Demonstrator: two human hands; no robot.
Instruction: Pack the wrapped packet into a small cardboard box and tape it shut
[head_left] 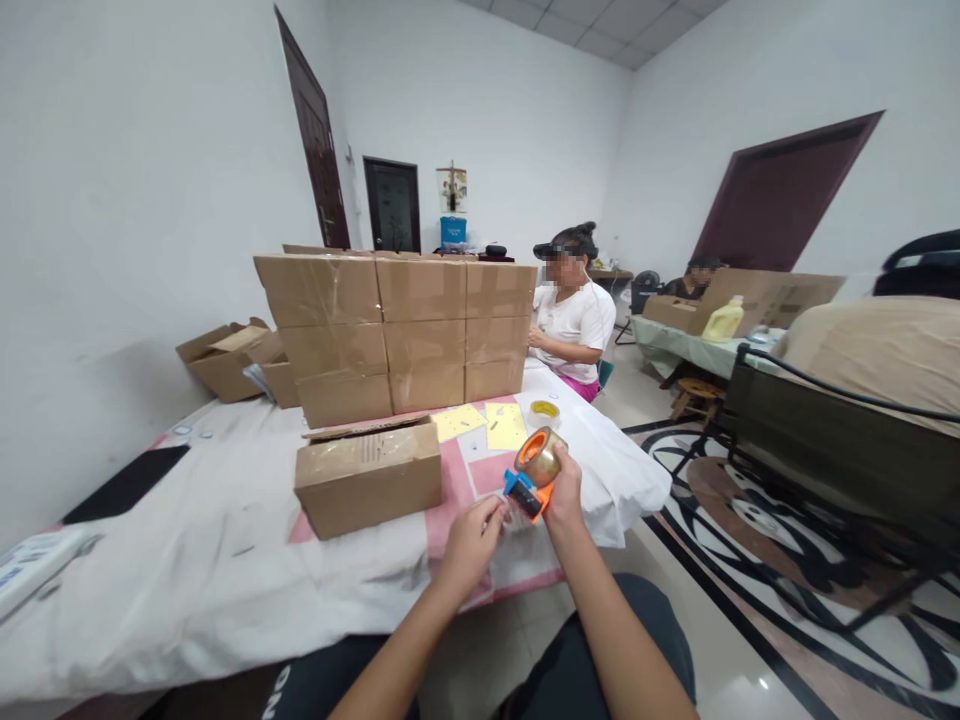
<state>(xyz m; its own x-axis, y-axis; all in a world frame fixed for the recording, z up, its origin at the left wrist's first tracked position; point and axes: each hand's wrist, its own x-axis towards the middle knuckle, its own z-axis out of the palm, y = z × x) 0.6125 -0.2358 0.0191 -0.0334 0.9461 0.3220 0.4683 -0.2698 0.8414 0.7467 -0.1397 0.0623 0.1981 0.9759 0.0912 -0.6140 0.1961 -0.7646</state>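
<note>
Bare forearms (412,635) over the white-clothed table's near edge (240,625), your right hand (564,490) clasps an orange-and-blue plastic tape dispenser (529,492), pinched left hand (472,538) between it and the oblong brown cardboard box (367,492)

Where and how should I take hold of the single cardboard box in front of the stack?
Probably by its two short ends, coming in from left and right: the cardboard box lies with a long side facing the camera. The stacked boxes stand close behind, and its rear flap looks raised.
</note>
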